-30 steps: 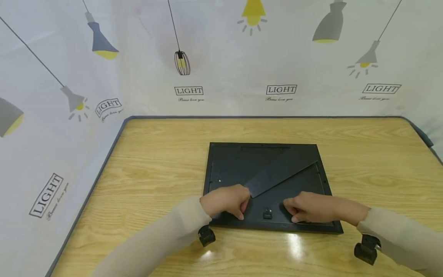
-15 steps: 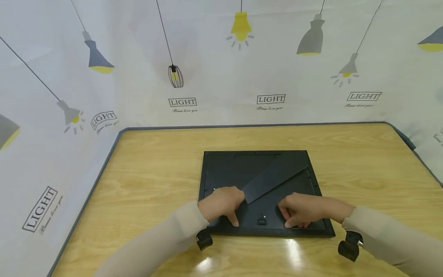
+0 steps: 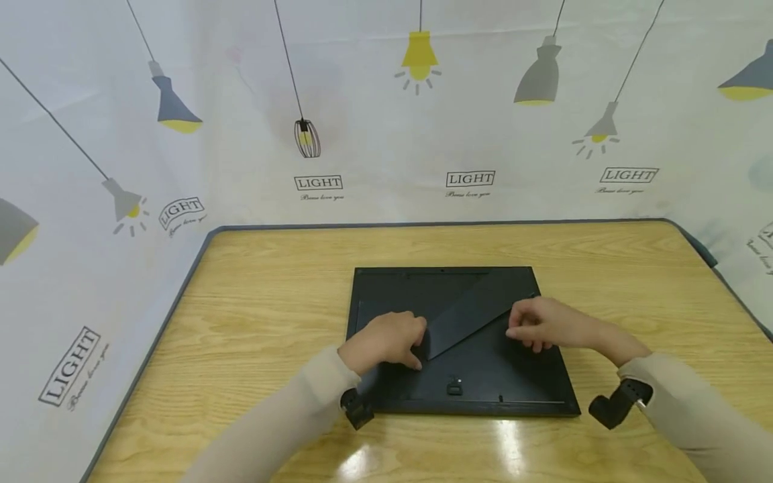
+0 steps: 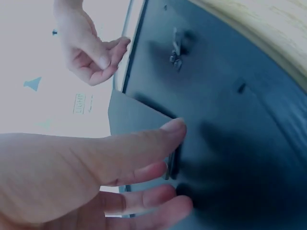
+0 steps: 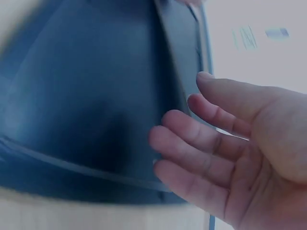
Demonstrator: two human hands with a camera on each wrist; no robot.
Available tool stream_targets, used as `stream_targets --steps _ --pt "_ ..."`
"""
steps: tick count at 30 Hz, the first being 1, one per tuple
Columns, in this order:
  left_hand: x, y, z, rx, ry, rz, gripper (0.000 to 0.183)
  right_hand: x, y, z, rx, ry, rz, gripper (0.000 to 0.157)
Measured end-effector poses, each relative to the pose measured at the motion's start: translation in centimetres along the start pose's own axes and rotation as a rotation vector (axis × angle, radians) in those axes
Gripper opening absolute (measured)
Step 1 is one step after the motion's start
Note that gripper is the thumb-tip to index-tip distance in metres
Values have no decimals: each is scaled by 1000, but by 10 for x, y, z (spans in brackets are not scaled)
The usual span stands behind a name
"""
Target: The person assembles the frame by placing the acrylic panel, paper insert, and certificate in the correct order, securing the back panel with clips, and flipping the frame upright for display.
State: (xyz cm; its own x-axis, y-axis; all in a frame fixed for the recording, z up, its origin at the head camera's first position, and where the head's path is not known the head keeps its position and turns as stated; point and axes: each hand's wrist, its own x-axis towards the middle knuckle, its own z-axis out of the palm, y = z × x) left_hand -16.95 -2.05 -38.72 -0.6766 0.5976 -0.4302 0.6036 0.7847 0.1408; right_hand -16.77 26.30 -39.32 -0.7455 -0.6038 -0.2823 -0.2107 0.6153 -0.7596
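Note:
A black picture frame (image 3: 392, 288) lies back side up on the table. Its stand (image 3: 468, 322) runs diagonally across the backing. My left hand (image 3: 389, 339) is at the stand's lower end, thumb and fingers apart around its corner. In the left wrist view the thumb passes in front of the stand (image 4: 136, 115); whether the fingers touch it I cannot tell. Over the frame's right part hovers my right hand (image 3: 546, 325), its fingers loosely bent and holding nothing. In the right wrist view those fingers (image 5: 192, 163) are spread beside the stand's edge.
A small metal catch (image 3: 455, 386) sits near the frame's front edge, with a small dark tab (image 3: 500, 398) to its right. Wood-grain table (image 3: 272, 302) surrounds the frame. Behind rises a white sheet (image 3: 374, 147) printed with lamps.
My right hand has lifted from the frame's front edge and moved away from me, toward the stand's upper right end. The left hand stays by the stand's corner. The head view has shifted slightly.

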Motion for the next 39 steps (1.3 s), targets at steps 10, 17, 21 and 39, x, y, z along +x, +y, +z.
stream_targets --steps 10,17,21,39 --pt "12 4 -1 -93 87 -45 48 2 31 -45 139 240 174 37" --pt "28 13 1 -128 155 -64 56 14 38 -50 165 264 255 43" --pt "36 19 1 -114 147 -83 61 20 36 -48 157 253 288 44" --pt "33 19 2 -175 236 -65 61 15 11 -59 155 371 255 43"
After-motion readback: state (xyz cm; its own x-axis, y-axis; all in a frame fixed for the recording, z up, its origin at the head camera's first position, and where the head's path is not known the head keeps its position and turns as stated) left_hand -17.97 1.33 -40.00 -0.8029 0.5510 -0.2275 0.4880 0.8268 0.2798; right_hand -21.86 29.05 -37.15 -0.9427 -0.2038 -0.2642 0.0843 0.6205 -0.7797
